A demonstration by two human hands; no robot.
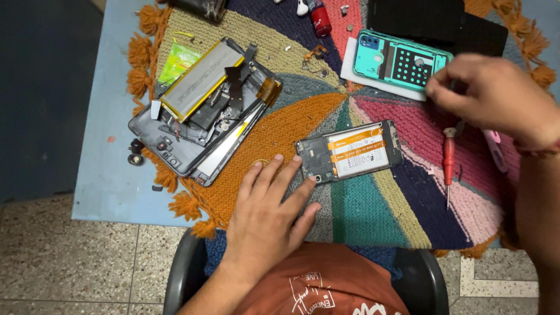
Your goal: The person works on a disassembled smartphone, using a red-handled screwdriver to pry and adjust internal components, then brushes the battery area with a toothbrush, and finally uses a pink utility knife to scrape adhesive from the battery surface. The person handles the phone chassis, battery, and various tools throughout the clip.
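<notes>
The left hand (265, 213) is lying open and flat on the colourful mat (361, 210), its fingertips touching the corner of the opened phone (349, 153). The right hand (496, 96) is pinching something too small to tell, just beside the turquoise phone cover (402, 58). A red screwdriver (448, 163) is lying near, on the counter (108, 175).

Head view, steeply down, close

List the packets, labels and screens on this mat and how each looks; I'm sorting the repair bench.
Packet: far left, behind the tablet, small, green and yellow.
Battery label: centre, on the open phone by the left hand, white rectangle with orange bands.
Dark panels: top right, black, blank; screens or not, unclear.
</notes>
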